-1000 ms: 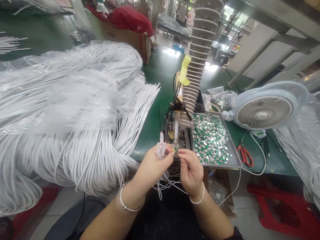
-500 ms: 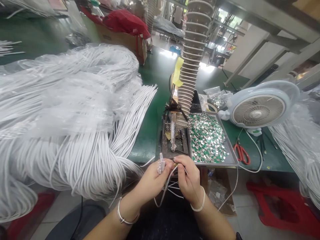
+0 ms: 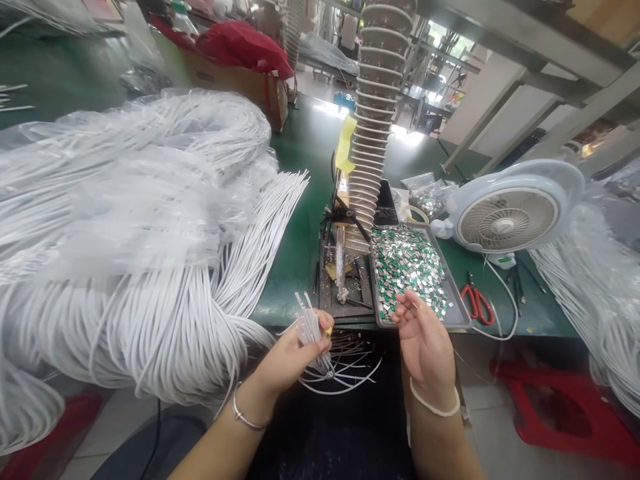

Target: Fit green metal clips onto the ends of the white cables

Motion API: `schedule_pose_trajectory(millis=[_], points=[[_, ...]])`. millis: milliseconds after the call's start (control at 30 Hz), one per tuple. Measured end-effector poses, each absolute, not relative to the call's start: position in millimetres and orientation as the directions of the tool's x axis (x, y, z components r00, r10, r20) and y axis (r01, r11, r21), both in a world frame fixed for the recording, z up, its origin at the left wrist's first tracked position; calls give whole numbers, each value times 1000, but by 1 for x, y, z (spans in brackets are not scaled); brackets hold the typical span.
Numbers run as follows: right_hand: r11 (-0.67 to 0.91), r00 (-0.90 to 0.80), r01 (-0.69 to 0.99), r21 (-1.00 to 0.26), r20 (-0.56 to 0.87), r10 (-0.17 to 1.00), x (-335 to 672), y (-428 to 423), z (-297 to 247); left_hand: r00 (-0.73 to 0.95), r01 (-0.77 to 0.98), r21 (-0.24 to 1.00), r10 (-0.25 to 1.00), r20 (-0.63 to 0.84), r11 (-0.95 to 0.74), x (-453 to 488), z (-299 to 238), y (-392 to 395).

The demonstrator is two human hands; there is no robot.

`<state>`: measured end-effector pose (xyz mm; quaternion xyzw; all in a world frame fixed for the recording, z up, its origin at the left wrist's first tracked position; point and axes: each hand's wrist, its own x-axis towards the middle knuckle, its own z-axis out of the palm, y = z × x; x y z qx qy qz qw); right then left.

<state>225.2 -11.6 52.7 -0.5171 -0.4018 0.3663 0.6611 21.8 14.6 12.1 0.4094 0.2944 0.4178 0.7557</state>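
Note:
My left hand (image 3: 295,350) is closed around a bundle of white cables (image 3: 311,327). Their cut ends point up above the fist, and loose lengths hang below it. A small yellow piece (image 3: 329,331) shows at the fingertips. Over the near edge of a grey metal tray (image 3: 457,313), my right hand (image 3: 425,340) is raised palm up, its fingers loosely bent and apart, nothing visible in them. Small green-and-silver connector boards (image 3: 407,267) cover most of that tray. Left of it, a soldering iron (image 3: 341,257) points down over a dark, solder-spattered base (image 3: 357,308).
A large heap of white cables (image 3: 175,327), partly under plastic, fills the left. A ribbed exhaust hose (image 3: 377,113) hangs behind the iron. To the right are a fan (image 3: 505,220), red-handled cutters (image 3: 477,305) and more cables (image 3: 595,267). A red stool (image 3: 545,433) stands below.
My hands have come apart. The right one has let go of the white cable and moved right to the tray, opening. The left has shifted slightly left and down with its bundle.

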Motion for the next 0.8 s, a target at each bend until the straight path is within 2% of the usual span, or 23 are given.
schedule_pose_trajectory(millis=[67, 133, 200, 300, 367, 500, 800], points=[[180, 421, 82, -980, 197, 885, 234, -5, 55, 477, -483, 798, 873, -105, 360, 23, 13, 14], [136, 370, 368, -920, 279, 886, 242, 4, 57, 468, -535, 752, 876, -116, 385, 25, 14, 14], [136, 234, 651, -747, 368, 900, 248, 15, 58, 456, -555, 730, 880, -136, 400, 26, 14, 13], [162, 33, 868, -469, 381, 924, 256, 33, 56, 440, -561, 722, 885, -154, 405, 26, 12, 13], [160, -7, 900, -405, 354, 935, 259, 42, 51, 432, -557, 725, 887, -162, 404, 26, 10, 13], [141, -12, 917, -373, 326, 945, 260, 48, 44, 418, -557, 724, 891, -180, 407, 28, 9, 14], [147, -2, 919, -365, 369, 929, 256, 40, 50, 374, -612, 706, 917, -137, 355, 33, 11, 13]])
